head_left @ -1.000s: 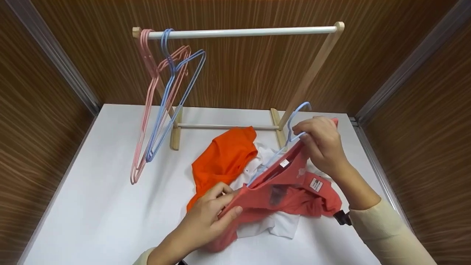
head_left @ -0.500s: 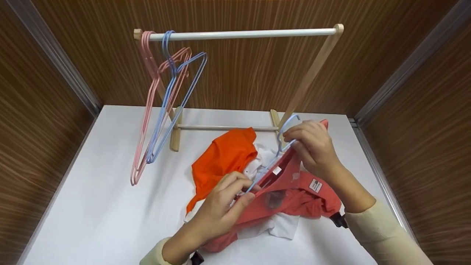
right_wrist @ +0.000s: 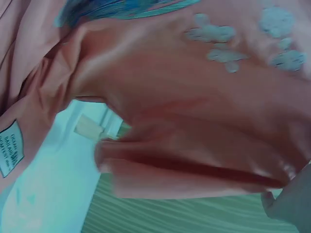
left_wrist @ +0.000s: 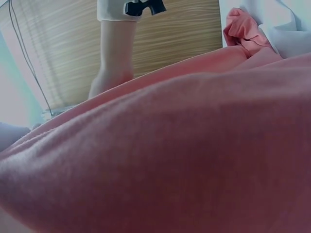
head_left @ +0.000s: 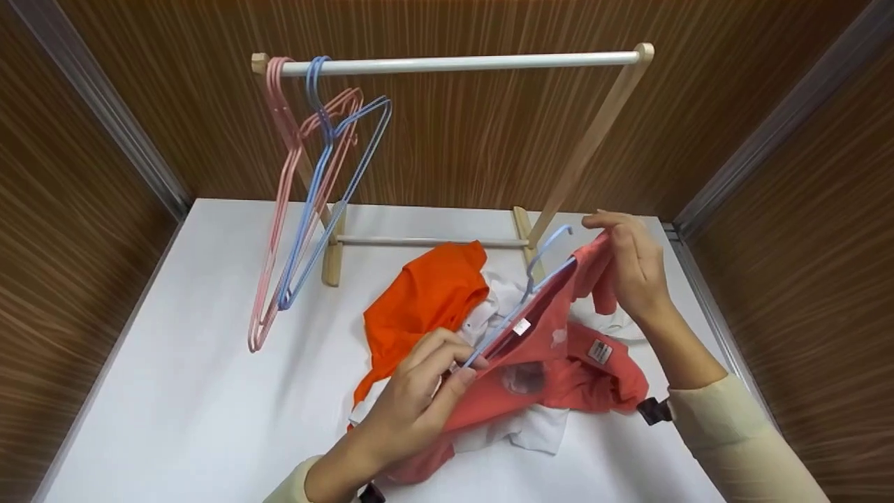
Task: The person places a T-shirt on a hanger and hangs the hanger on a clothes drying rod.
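Observation:
A coral-red shirt [head_left: 538, 335] with a white neck tag and a printed patch is raised between both hands, with a blue clothes hanger [head_left: 504, 323] inside its neckline. My left hand [head_left: 419, 391] pinches the hanger's lower arm together with the shirt's neck edge. My right hand [head_left: 637, 262] holds the shirt at the far shoulder, just beyond the hanger's other arm; the hanger's hook stands free above the collar. In the left wrist view the shirt's cloth [left_wrist: 194, 145] hides the left fingers. In the right wrist view a sleeve [right_wrist: 194, 170] hangs beside the right fingertips [right_wrist: 272, 206].
Behind stands a rack with a white bar [head_left: 461, 64]; pink hangers [head_left: 279, 188] and blue hangers [head_left: 321, 168] hang at its left end. An orange garment [head_left: 422, 300] and white clothes [head_left: 538, 429] lie on the white table [head_left: 209, 391]. Wood-grain panels [head_left: 447, 140] enclose the space.
My left hand has moved up from the shirt's edge onto the hanger's arm. My right hand has let go of the hanger and moved right, to the shirt's shoulder.

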`<state>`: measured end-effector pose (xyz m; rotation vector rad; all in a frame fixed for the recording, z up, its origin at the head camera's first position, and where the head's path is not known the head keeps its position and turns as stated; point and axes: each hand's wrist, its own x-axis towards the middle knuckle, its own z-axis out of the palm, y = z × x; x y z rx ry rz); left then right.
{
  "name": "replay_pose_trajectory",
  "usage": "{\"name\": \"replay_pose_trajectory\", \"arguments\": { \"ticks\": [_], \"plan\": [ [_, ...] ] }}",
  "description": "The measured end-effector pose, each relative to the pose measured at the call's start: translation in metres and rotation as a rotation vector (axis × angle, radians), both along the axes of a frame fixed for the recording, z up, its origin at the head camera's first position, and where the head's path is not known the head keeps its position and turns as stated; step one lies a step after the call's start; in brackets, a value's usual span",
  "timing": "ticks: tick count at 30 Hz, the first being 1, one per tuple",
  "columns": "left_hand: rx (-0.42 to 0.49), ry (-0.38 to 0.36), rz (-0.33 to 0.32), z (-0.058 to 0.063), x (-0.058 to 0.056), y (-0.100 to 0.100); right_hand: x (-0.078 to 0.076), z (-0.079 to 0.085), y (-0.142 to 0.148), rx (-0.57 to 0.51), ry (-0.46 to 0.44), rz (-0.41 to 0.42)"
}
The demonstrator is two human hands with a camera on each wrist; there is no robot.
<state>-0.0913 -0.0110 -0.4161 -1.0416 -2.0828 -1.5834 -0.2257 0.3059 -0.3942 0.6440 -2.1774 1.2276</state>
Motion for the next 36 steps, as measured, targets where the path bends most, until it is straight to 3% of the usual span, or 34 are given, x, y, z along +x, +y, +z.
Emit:
{"name": "replay_pose_trajectory", "arguments": {
  "ticks": [4, 10, 17, 20, 27, 36],
  "plan": [
    [0.003, 0.002, -0.006, 0.001, 0.002, -0.001, -0.003, -0.006, 0.007, -0.028, -0.082, -0.010],
    [0.006, -0.011, -0.017, 0.000, 0.003, -0.002, -0.006, -0.011, 0.015, -0.027, -0.209, -0.106],
    [0.005, -0.032, -0.019, -0.001, 0.004, -0.003, 0.002, 0.005, 0.001, -0.048, -0.269, -0.155],
    [-0.001, -0.044, -0.018, -0.001, 0.005, -0.004, -0.002, 0.000, 0.005, -0.034, -0.291, -0.180],
    [-0.023, -0.042, 0.003, -0.002, 0.005, -0.007, -0.017, -0.014, 0.019, -0.160, -0.343, -0.118],
    [-0.029, -0.026, -0.008, -0.003, 0.006, -0.007, -0.016, -0.015, 0.026, -0.278, -0.455, -0.091]
  ]
}}
